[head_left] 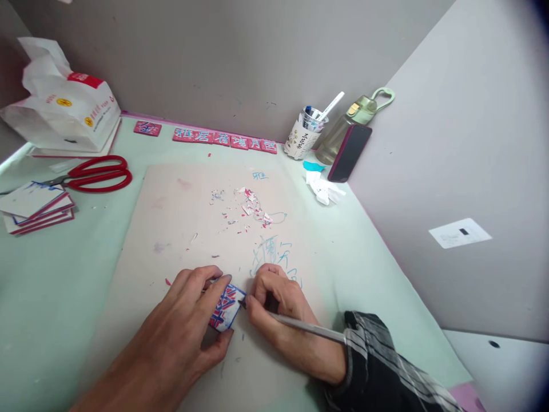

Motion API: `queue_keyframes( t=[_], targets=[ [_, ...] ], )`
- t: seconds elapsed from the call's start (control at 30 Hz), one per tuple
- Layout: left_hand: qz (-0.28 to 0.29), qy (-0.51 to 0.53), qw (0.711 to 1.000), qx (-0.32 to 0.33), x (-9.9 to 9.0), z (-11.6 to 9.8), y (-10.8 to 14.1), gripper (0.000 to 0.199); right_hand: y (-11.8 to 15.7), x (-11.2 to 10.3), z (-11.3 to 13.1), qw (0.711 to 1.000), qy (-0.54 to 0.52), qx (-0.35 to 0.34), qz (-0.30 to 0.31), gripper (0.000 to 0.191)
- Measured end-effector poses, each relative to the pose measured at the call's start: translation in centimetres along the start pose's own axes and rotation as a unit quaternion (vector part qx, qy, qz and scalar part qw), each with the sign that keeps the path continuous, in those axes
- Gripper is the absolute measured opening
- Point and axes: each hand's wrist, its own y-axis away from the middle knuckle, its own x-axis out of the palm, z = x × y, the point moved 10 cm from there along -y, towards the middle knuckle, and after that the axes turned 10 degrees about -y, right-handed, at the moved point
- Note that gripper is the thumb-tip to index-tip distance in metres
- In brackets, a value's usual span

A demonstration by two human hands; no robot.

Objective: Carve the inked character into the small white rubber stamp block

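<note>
A small white tile point(231, 315) with red and blue character strokes and a blue edge lies on the beige mat point(141, 240). My left hand point(189, 320) grips it by its edges between thumb and fingers. Pinched in my right hand point(278, 303) is a slim carving knife or pen point(309, 328) with a grey shaft. Its dark tip touches the tile's right side. Red, white and bluish shavings point(251, 203) are scattered farther up the mat, near blue handwritten strokes.
Back left, a tissue pack point(72, 114), red-handled scissors point(100, 174) and stacked cards point(36, 206). Along the back, carved red tiles point(225, 138). Back right, a pen jar point(302, 137), bottle point(341, 134), phone point(350, 153) and crumpled tissue point(325, 189). Grey partitions enclose the table.
</note>
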Motion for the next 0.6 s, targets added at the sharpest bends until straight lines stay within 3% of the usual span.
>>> queue_keyframes(
  t=[0.1, 0.27, 0.37, 0.5, 0.6],
  targets=[
    [-0.003, -0.016, 1.000, -0.019, -0.1, -0.5, -0.1, 0.047, 0.3, -0.1, -0.2, 1.000, -0.001, 0.013, -0.024, 0.031],
    [0.052, -0.039, 0.996, -0.064, 0.7, -0.3, 0.2, 0.055, 0.3, -0.1, -0.6, 0.999, -0.010, 0.033, -0.034, 0.031],
    [0.075, 0.000, 0.995, -0.071, 1.0, 0.1, 0.6, 0.057, 0.2, 0.0, -0.6, 0.999, -0.009, 0.034, -0.033, 0.032],
    [0.116, 0.086, 0.986, -0.088, 1.8, 0.9, 1.3, 0.035, 0.2, -0.1, -0.5, 0.999, -0.006, 0.029, -0.042, 0.033],
    [0.113, 0.068, 0.986, -0.098, 1.9, 0.9, 1.3, 0.015, 0.3, -0.1, -0.6, 0.998, -0.015, 0.039, -0.045, 0.032]
  ],
)
